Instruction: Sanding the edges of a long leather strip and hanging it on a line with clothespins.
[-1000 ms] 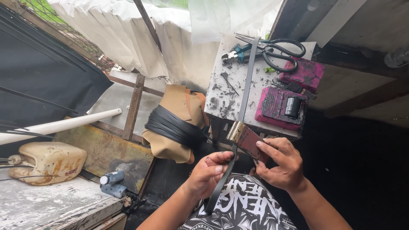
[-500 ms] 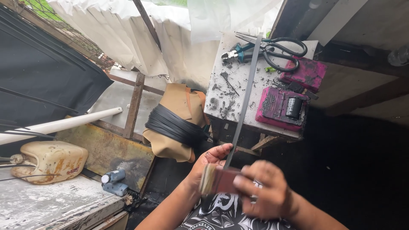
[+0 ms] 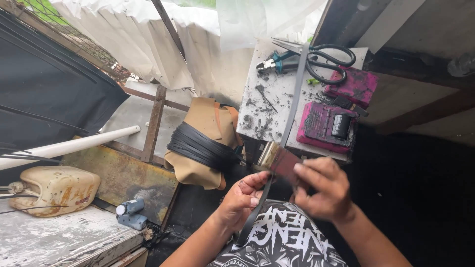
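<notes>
A long grey rubber strip [image 3: 295, 94] runs from the small white work table [image 3: 269, 111] down to my lap. My left hand [image 3: 242, 198] pinches the strip's lower part. My right hand [image 3: 324, 190] grips a reddish-brown block with a pale end [image 3: 278, 159] and presses it against the strip just above my left hand.
On the table lie black scissors [image 3: 326, 62], blue-handled pliers [image 3: 277, 62] and two pink, blackened boxes [image 3: 326, 126]. A tan bundle wound with black strips [image 3: 203, 146] stands to the left. A stained plastic jug [image 3: 54, 190], a white pipe [image 3: 69, 146] and a small blue object [image 3: 129, 211] lie further left.
My right hand has slid the block up and down along the strip: down towards my lap half a second ago, and now back up near the table's edge. My left hand stays on the strip.
</notes>
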